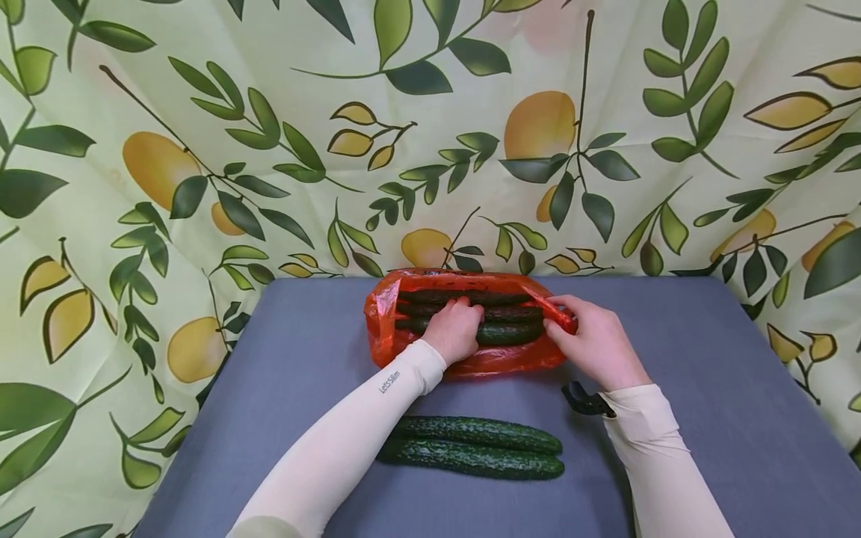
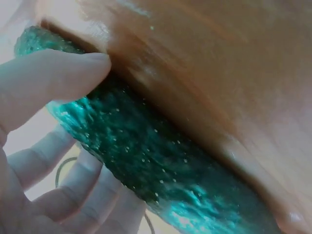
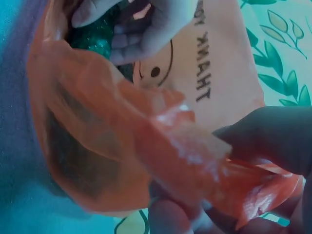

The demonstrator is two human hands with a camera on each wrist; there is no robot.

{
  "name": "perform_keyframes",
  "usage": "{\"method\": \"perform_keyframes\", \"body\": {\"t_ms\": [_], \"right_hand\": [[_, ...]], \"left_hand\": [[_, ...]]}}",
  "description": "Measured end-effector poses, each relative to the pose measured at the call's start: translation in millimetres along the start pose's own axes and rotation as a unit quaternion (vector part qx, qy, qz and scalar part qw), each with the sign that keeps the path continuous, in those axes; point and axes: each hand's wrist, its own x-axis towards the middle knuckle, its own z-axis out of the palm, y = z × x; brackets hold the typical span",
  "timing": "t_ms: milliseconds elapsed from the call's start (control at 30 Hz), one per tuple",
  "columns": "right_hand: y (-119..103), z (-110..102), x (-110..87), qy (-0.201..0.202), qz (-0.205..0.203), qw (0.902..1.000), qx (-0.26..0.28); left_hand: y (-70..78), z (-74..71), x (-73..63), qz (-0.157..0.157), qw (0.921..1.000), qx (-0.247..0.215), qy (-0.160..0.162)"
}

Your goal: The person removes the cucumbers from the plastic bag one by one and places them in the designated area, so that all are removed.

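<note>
A red plastic bag (image 1: 385,329) lies at the back of the table with its mouth open toward me and several dark green cucumbers (image 1: 514,297) lying lengthwise inside. My left hand (image 1: 454,329) reaches into it and grips the nearest cucumber (image 2: 146,146), thumb on one side and fingers curled along the other in the left wrist view. At the bag's right end, my right hand (image 1: 599,340) pinches the bunched plastic between thumb and fingers. Printed letters show on the bag's wall (image 3: 226,73) in the right wrist view.
Two more cucumbers (image 1: 484,456) lie side by side in front of the bag, their left ends behind my left forearm. The grey-blue table (image 1: 726,418) backs onto a leaf-and-fruit patterned cloth (image 1: 430,149). A black strap (image 1: 587,400) hangs at my right wrist.
</note>
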Motion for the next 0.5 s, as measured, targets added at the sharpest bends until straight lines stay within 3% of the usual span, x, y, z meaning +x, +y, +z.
{"method": "perform_keyframes", "body": {"t_ms": [500], "right_hand": [[5.9,-3.4,-1.7,0.021,-0.010,0.9997,-0.006]], "left_hand": [[2.5,1.0,-5.2,0.034,0.9987,0.034,0.013]]}}
